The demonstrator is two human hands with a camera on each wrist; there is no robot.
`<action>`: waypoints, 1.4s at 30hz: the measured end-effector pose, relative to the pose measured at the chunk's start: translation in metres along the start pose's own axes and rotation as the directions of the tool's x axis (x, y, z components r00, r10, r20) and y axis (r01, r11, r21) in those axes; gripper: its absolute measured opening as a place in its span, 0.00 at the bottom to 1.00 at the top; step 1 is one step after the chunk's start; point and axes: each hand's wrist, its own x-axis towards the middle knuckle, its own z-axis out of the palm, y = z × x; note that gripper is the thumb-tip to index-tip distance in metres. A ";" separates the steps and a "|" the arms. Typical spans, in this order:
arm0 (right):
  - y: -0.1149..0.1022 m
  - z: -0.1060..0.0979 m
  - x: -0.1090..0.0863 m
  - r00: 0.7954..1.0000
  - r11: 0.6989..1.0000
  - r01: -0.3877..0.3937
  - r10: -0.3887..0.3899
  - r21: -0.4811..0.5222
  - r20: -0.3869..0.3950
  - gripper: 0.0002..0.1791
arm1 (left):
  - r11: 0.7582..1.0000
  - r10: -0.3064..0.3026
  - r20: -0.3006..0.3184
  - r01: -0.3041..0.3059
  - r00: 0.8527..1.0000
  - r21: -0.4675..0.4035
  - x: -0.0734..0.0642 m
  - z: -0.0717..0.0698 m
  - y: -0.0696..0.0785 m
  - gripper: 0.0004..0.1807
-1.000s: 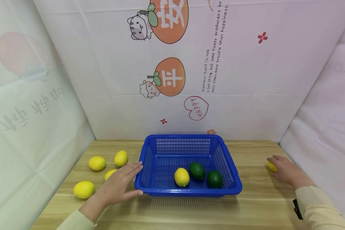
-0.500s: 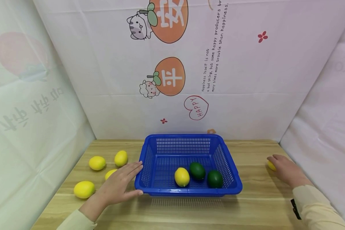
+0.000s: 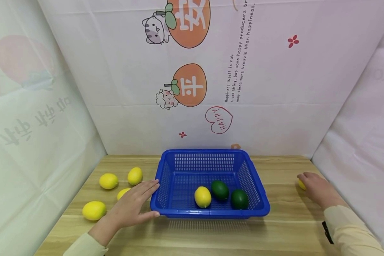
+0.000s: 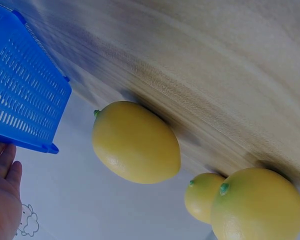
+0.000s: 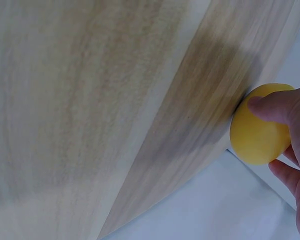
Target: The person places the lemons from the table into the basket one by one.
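Observation:
At the right side of the table my right hand (image 3: 317, 188) grips a yellow lemon (image 5: 260, 127), thumb on one side and fingers on the other. The hand covers most of that lemon in the head view. My left hand (image 3: 131, 206) rests its straight fingers on the left rim of a blue plastic basket (image 3: 211, 212). Inside the basket lie one lemon (image 3: 202, 197) and two dark green fruits, one oval (image 3: 219, 190) and one at the front right (image 3: 239, 199). The left wrist view shows the fingertips right under the basket's rim.
Left of the basket several lemons lie on the wooden table (image 3: 192, 238): one at the back (image 3: 135, 176), one farther left (image 3: 108, 181), one near the left forearm (image 3: 94, 210), another (image 3: 123, 193) partly behind the hand. Printed white cloth (image 3: 268, 106) walls three sides.
The right forearm and sleeve have shifted slightly left, while the hand stays on the lemon at the same spot. The left hand, basket and other fruit have not moved.

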 end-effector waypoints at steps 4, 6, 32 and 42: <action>0.000 0.000 0.001 1.000 1.000 0.005 -0.005 -0.018 0.005 0.25 | 1.000 -0.007 0.006 0.007 1.000 0.002 0.000 0.000 0.000 0.45; 0.000 0.000 0.001 1.000 1.000 0.009 -0.009 -0.026 0.000 0.24 | 1.000 -0.009 0.008 0.009 1.000 0.001 0.000 0.000 0.000 0.45; -0.013 -0.011 0.006 0.997 0.999 0.020 -0.023 -0.044 -0.072 0.20 | 1.000 0.005 -0.011 -0.005 1.000 -0.002 0.000 0.001 -0.001 0.45; -0.017 -0.017 0.009 0.994 0.998 0.038 -0.042 -0.042 -0.105 0.22 | 1.000 -0.003 0.000 0.003 1.000 -0.008 0.000 -0.001 0.000 0.45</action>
